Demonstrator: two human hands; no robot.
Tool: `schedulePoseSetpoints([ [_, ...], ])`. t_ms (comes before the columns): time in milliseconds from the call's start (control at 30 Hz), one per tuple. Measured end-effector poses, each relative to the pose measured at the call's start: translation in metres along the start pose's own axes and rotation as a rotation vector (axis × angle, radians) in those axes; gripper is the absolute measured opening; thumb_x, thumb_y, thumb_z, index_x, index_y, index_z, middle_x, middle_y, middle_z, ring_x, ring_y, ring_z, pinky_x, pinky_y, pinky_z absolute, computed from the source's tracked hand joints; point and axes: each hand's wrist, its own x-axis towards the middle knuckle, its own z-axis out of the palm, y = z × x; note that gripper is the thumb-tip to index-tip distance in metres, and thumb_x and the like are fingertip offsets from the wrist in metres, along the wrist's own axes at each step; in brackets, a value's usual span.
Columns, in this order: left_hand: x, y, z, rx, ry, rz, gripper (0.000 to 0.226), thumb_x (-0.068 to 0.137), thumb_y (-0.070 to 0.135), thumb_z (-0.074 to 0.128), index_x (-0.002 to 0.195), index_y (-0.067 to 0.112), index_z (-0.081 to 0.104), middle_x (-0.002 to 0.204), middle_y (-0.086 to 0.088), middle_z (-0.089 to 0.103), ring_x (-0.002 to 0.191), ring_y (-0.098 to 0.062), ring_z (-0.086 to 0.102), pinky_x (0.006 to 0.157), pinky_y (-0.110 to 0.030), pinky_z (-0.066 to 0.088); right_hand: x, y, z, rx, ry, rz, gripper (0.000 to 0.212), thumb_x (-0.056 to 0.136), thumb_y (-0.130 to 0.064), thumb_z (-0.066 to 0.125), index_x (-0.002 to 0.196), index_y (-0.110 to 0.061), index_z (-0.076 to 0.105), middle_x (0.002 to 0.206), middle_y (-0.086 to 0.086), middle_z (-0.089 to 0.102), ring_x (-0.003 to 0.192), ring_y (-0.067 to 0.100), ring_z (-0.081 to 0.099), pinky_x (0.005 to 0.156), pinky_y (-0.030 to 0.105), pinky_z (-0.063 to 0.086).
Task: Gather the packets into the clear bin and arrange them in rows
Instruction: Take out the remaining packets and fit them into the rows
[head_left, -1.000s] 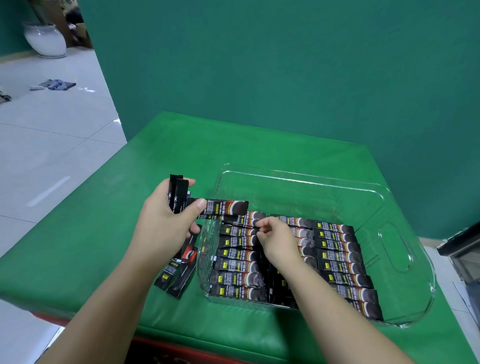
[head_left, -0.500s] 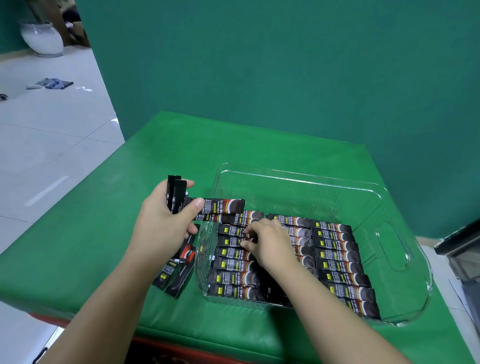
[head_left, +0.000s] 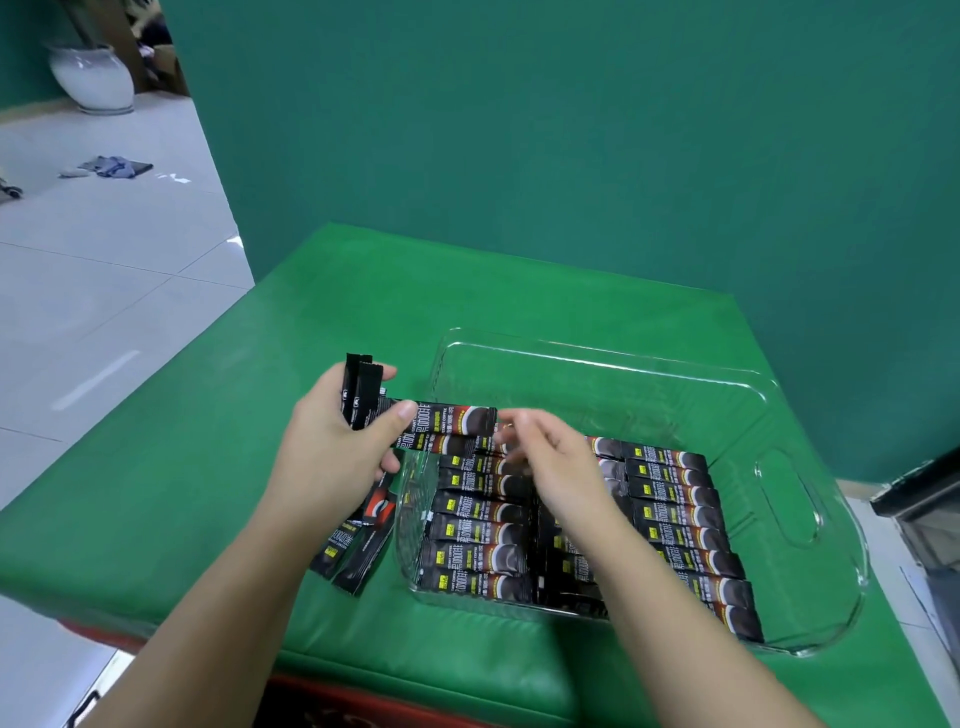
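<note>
Clear bin (head_left: 810, 499) w/ rows of packets (head_left: 670, 499) at near end

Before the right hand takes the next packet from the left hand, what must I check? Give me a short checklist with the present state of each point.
1. Left hand grips a bundle of packets: ok.
2. One packet sticks out sideways toward the right hand, ready to take: ok.
3. Right hand holds nothing: it looks so, but it is blurred, cannot tell.
4. Bin has bare floor behind the rows for more packets: ok.
5. Rows already laid are straight: left and right rows ok; the middle one is hidden by the right arm, cannot tell.
6. All packets are in the bin: not ok, the left hand holds several.
</note>
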Motion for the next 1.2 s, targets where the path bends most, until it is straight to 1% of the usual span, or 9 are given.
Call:
schedulePoseSetpoints([
  [100, 0.0, -0.001, 0.004, 0.026, -0.033, -0.004, 0.023, 0.087, 0.022, 0.068, 0.105, 0.029, 0.058, 0.058, -0.005, 0.06, 0.046, -0.009, 0.052, 0.049, -0.023, 0.046, -0.006, -0.011, -0.005, 0.065, -0.068, -0.038, 0.014, 0.095, -0.027, 0.052, 0.096, -0.031, 0.065, 0.078, -0.016, 0.065, 0.069, -0.003, 0.056, 0.068, 0.015, 0.044],
  [200, -0.001, 0.0, 0.007, 0.058, -0.055, 0.009, 0.021, 0.086, 0.02, 0.069, 0.101, 0.029, 0.057, 0.06, -0.003, 0.06, 0.043, -0.006, 0.051, 0.045, -0.018, 0.043, -0.007, -0.009, -0.005, 0.034, -0.09, -0.049, 0.016, 0.09, -0.01, 0.061, 0.084, -0.023, 0.066, 0.065, -0.018, 0.062, 0.063, -0.006, 0.053, 0.065, 0.011, 0.043],
  [367, 0.0, 0.001, 0.002, 0.028, 0.035, 0.021, 0.019, 0.09, 0.015, 0.063, 0.103, 0.027, 0.055, 0.079, 0.003, 0.06, 0.046, -0.003, 0.054, 0.053, -0.025, 0.046, -0.004, 0.01, -0.025, -0.064, 0.056, 0.104, 0.018, 0.093, -0.011, 0.055, 0.081, -0.019, 0.064, 0.071, -0.004, 0.059, 0.063, 0.008, 0.049, 0.066, 0.023, 0.043],
  [567, 0.003, 0.003, -0.001, -0.02, 0.094, 0.043, 0.022, 0.09, 0.014, 0.062, 0.104, 0.029, 0.053, 0.085, 0.001, 0.061, 0.049, -0.001, 0.055, 0.057, -0.024, 0.044, -0.001, 0.03, -0.029, -0.467, -0.071, 0.207, 0.025, 0.094, -0.014, 0.054, 0.071, -0.023, 0.058, 0.073, -0.009, 0.058, 0.068, 0.009, 0.051, 0.057, 0.019, 0.038],
  [767, -0.001, 0.005, 0.0, -0.038, 0.039, 0.045, 0.023, 0.09, 0.012, 0.062, 0.105, 0.028, 0.054, 0.083, 0.001, 0.06, 0.048, -0.001, 0.054, 0.049, -0.016, 0.045, 0.001, 0.031, -0.01, -0.55, -0.101, 0.253, 0.025, 0.092, -0.014, 0.056, 0.069, -0.024, 0.059, 0.073, -0.008, 0.06, 0.07, 0.013, 0.054, 0.06, 0.023, 0.039],
  [900, 0.0, 0.003, 0.001, -0.05, 0.029, 0.033, 0.021, 0.089, 0.011, 0.063, 0.104, 0.025, 0.056, 0.079, 0.001, 0.058, 0.047, -0.003, 0.053, 0.046, -0.015, 0.043, -0.003, 0.029, -0.004, -0.592, -0.072, 0.235, 0.015, 0.092, -0.023, 0.059, 0.083, -0.018, 0.07, 0.087, -0.002, 0.066, 0.075, 0.011, 0.056, 0.058, 0.023, 0.039],
  [1000, 0.0, 0.002, 0.001, -0.048, -0.014, 0.02, 0.021, 0.089, 0.011, 0.064, 0.101, 0.027, 0.057, 0.078, 0.0, 0.056, 0.046, -0.004, 0.052, 0.045, -0.017, 0.044, -0.005, 0.021, -0.004, -0.492, 0.013, 0.1, 0.023, 0.09, -0.031, 0.062, 0.106, -0.017, 0.07, 0.107, -0.001, 0.062, 0.085, 0.007, 0.053, 0.074, 0.02, 0.037],
  [1100, -0.001, 0.003, 0.003, -0.024, -0.081, 0.019, 0.024, 0.088, 0.012, 0.065, 0.099, 0.031, 0.056, 0.076, -0.002, 0.056, 0.046, -0.004, 0.052, 0.045, -0.017, 0.043, -0.006, 0.003, -0.005, -0.21, -0.09, 0.022, 0.034, 0.09, -0.032, 0.061, 0.123, -0.028, 0.058, 0.111, -0.011, 0.06, 0.085, 0.005, 0.055, 0.079, 0.017, 0.046],
  [1200, -0.003, 0.006, 0.007, -0.009, -0.148, 0.025, 0.023, 0.088, 0.011, 0.065, 0.101, 0.028, 0.056, 0.074, -0.002, 0.057, 0.044, -0.004, 0.051, 0.044, -0.017, 0.043, -0.009, -0.009, -0.002, -0.075, -0.186, -0.063, 0.022, 0.089, -0.02, 0.064, 0.103, -0.037, 0.062, 0.091, -0.018, 0.065, 0.077, 0.001, 0.056, 0.075, 0.016, 0.048],
])
